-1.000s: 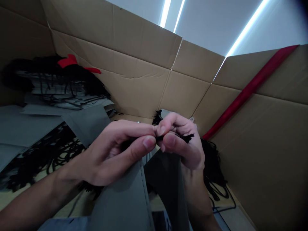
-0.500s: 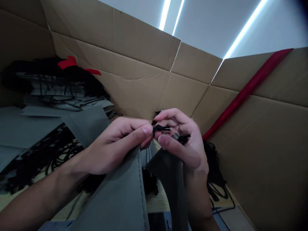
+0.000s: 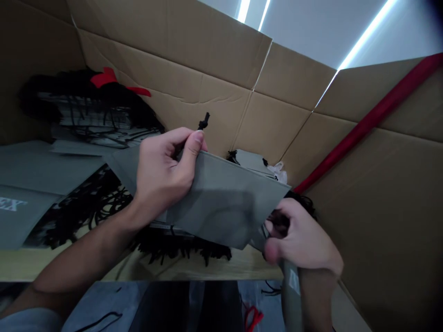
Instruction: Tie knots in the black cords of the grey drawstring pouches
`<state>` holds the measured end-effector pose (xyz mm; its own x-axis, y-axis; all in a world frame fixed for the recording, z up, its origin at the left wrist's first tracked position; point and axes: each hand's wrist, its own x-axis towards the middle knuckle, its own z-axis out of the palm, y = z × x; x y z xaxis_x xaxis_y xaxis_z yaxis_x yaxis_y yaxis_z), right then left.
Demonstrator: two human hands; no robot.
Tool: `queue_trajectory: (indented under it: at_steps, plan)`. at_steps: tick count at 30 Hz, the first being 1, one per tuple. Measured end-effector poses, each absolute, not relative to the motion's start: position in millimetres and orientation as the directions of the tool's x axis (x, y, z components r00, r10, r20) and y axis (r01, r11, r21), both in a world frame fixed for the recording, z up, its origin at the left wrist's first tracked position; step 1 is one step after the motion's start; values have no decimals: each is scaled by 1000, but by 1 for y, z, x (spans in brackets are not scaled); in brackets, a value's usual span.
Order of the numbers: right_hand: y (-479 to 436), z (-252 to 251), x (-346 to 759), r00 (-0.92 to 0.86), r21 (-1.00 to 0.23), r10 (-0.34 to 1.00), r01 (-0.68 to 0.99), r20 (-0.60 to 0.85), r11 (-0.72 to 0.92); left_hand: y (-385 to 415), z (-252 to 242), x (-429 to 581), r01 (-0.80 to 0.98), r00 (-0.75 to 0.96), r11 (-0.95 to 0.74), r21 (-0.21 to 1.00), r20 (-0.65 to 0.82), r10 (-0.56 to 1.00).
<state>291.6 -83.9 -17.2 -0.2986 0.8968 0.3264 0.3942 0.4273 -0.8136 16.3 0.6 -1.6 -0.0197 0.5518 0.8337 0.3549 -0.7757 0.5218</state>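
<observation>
My left hand is closed in a pinch on the upper corner of a grey bag. A black cord end with a knot sticks up above its thumb and forefinger. The bag's flat panel stretches across to my right hand, whose fingers are curled at its right edge. The right thumb is blurred, and something dark shows among those fingers. Below the right hand hangs a grey strip with a pale label-like patch.
Grey bags with black cords are piled at the left, red strips on top. Cord ends line the wooden table. A smaller grey stack stands behind. Cardboard walls enclose the table; a red band slants across the right.
My hands have moved apart, the right one down and rightward. The bag panel now lies stretched between them, and the knotted cord end points upward above my left hand.
</observation>
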Motion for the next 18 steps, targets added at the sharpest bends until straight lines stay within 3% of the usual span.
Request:
queue_trajectory:
  at_steps: [5,10,12,16,18]
  plan:
    - [-107,-46,301,9,-729,881,567,472,385,-6,-4,26,263,59,-745,613,760,647]
    - [-146,-50,345,78,-751,934,619,349,229,-40,-9,19,120,607,-709,694,514,606]
    - [-162,-54,367,20,-721,953,659,302,214,-58,-21,16,112,716,-639,761,384,583]
    - [-181,-75,396,37,-739,960,648,277,188,-89,-60,15,95,531,-427,899,317,786]
    - [-186,-94,392,68,-760,954,622,293,189,-99,-80,15,71,349,-351,934,306,886]
